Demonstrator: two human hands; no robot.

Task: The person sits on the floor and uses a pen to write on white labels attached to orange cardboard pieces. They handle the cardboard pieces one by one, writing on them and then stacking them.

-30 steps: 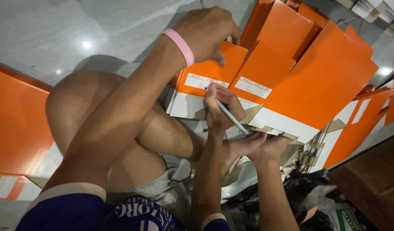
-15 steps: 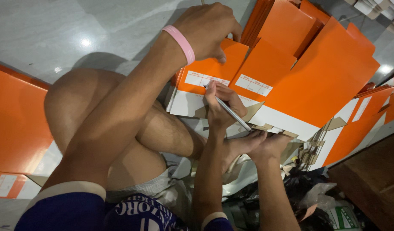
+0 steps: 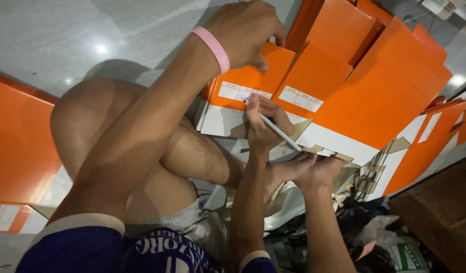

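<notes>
- The left hand (image 3: 243, 30), marked by a pink wristband (image 3: 211, 48), is seen at 12 o'clock. Its fingers are curled down over the top edge of a flat orange box (image 3: 253, 73), and the hand is closed on that edge.
- Judgement: the box is gripped there so that it is kept propped and steady while its face is written on.
- The left arm is stretched almost straight from the blue sleeve (image 3: 76, 247) at 7 o'clock, across the raised knee (image 3: 86, 116), to the box.
- The right hand (image 3: 263, 124) is held near centre, clamped around a pen (image 3: 276, 132) in a writing grip. The tip is set against the white label (image 3: 240, 92) on the box's lower strip.
- The right forearm rises from 6 o'clock with the wrist bent slightly towards 11 o'clock. The heel of the hand appears to be rested on the box's white flap, probably for control of the stroke.
- More flat orange boxes (image 3: 395, 86) are leaned in overlapping layers from 1 to 3 o'clock, just behind the one being marked. They seem to be kept within reach.
- Another orange sheet (image 3: 15, 141) is laid at 9 o'clock on the pale floor (image 3: 66, 35).
- A further limb (image 3: 319, 202) is seen at 5 o'clock. Whether it is an arm or a leg cannot be told.
- Dark bags (image 3: 364, 227) are piled at 4 o'clock.
</notes>
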